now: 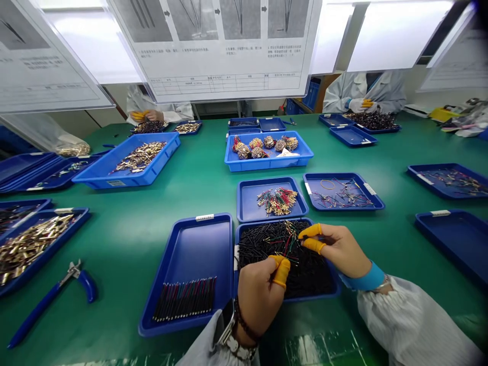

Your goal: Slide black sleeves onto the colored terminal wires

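Note:
My left hand (263, 290), with yellow finger cots, pinches thin coloured wires (288, 249) above a blue tray (337, 290) filled with short black sleeves (255, 244). To its right, my right hand (339, 246) has its capped thumb and finger pressed together at the edge of the same tray. What lies between those fingertips is dark and too small to name for sure. A tray (200, 241) on the left holds a neat row of black-sleeved pieces (185, 300). Behind the sleeves, another tray (244, 201) carries a bundle of red and green wires with gold ends (279, 201).
Blue-handled pliers (57, 297) lie at the left, near trays of brass parts (30, 244). A larger blue bin (269, 163) with wire bundles stands behind. Two people work across the green table (190, 173). Instruction sheets (229, 66) hang overhead.

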`<action>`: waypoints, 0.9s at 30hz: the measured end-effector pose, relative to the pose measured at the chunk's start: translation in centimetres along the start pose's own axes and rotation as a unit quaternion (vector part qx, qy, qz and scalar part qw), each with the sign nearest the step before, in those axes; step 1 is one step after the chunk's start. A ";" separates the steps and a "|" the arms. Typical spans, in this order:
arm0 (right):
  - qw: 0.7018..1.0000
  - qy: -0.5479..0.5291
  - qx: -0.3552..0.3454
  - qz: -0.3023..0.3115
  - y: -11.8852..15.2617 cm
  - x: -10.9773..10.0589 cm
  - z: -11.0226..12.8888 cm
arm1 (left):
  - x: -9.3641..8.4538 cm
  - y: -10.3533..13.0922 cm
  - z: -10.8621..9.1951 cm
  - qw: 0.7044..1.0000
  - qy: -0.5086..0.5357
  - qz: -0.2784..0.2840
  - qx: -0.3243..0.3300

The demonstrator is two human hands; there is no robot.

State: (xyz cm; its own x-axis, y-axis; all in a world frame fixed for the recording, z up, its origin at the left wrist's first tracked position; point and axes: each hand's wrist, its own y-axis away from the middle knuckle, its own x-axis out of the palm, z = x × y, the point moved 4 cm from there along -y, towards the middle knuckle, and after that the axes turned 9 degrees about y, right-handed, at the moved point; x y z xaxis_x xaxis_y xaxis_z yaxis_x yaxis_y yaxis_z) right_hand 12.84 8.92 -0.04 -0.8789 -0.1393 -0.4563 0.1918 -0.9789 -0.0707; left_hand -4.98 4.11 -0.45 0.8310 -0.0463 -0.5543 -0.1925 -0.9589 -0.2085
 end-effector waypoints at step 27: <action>0.971 -0.099 0.071 -0.207 1.0 0.3 -0.4 | 0.4 -0.1 -0.1 0.998 -0.039 0.044 -0.013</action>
State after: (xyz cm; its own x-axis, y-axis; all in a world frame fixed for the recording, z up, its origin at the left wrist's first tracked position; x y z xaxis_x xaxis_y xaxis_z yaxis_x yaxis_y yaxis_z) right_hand 12.95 7.95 -0.58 -0.9370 0.2582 -0.2353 -0.2455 -0.9659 -0.0823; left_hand -4.55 4.21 -0.61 0.7676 -0.1095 -0.6316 -0.2486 -0.9590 -0.1359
